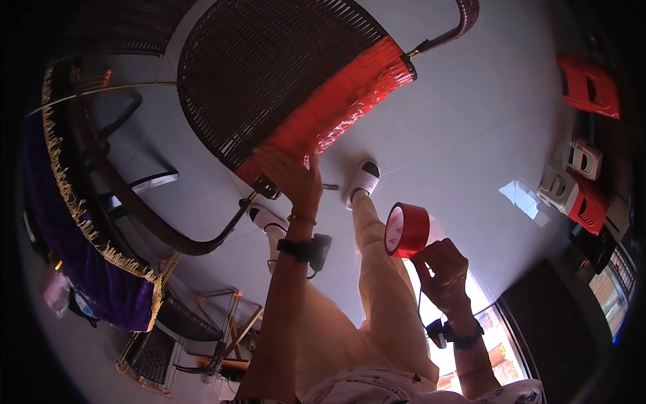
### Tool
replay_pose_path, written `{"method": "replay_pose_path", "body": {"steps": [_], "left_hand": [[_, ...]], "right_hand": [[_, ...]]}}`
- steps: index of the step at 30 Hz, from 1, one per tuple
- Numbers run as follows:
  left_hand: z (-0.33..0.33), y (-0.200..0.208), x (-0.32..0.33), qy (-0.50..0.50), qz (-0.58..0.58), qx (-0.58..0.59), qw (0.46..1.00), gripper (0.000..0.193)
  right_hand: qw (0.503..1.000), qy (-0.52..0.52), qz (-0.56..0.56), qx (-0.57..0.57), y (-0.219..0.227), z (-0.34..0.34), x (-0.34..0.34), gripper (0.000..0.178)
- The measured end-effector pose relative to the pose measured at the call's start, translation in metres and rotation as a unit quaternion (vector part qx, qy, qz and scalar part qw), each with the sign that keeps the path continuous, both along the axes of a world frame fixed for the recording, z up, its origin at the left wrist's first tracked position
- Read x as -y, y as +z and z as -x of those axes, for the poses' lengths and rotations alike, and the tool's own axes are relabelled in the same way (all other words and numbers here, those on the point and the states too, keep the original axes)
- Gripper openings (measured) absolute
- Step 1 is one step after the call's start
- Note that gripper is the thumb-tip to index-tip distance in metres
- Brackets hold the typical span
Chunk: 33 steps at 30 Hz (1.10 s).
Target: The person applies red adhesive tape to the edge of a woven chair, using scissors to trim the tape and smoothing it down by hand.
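A dark brown woven chair seat (269, 74) lies in front of me, its near edge covered by a wide band of shiny red tape (336, 101). The band looks wrinkled along its outer side. My left hand (296, 178) lies on the left end of that band, fingers stretched out over the tape, near the seat's corner. Out to the right, apart from the chair, my right hand (444, 273) pinches the lower edge of a roll of red tape (416, 229). The roll is tilted so that its printed white disc shows.
Curved chair arms (195, 246) stick out at both ends of the seat. A purple cloth with gold fringe (121, 289) hangs at the left. Red and white plastic stools (589, 87) stand along the right. My slippered feet (363, 180) are on the pale floor below the seat.
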<state>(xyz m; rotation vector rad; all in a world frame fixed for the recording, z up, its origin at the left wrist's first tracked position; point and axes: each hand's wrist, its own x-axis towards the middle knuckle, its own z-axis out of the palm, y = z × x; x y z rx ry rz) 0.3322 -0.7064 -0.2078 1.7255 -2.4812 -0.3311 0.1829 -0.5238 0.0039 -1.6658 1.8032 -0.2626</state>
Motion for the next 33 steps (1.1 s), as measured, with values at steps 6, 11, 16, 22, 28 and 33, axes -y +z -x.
{"method": "replay_pose_path", "body": {"steps": [6,11,16,22,28,33], "left_hand": [[0.094,-0.018,0.002,0.016,0.009,-0.028,0.999,0.099],[0.186,-0.01,0.007,-0.068,0.004,-0.134,0.989,0.092],[0.213,-0.012,0.015,-0.219,-0.012,-0.164,0.962,0.084],[0.135,-0.002,0.041,-0.224,-0.023,-0.072,0.972,0.077],[-0.011,0.004,0.01,-0.077,-0.043,-0.035,0.995,0.089],[-0.047,0.012,-0.001,-0.033,-0.021,0.101,0.994,0.087]], "right_hand": [[1.0,-0.013,-0.014,0.014,-0.026,0.044,-0.013,0.017],[0.999,-0.029,-0.02,0.011,-0.03,0.05,-0.011,0.016],[0.999,-0.045,-0.028,-0.012,-0.025,0.043,-0.006,0.016],[0.996,-0.082,-0.026,-0.025,-0.016,0.039,0.001,0.016],[0.99,-0.13,-0.025,-0.042,-0.018,0.043,0.005,0.015],[0.985,-0.168,-0.025,-0.042,-0.018,0.047,0.004,0.015]]}}
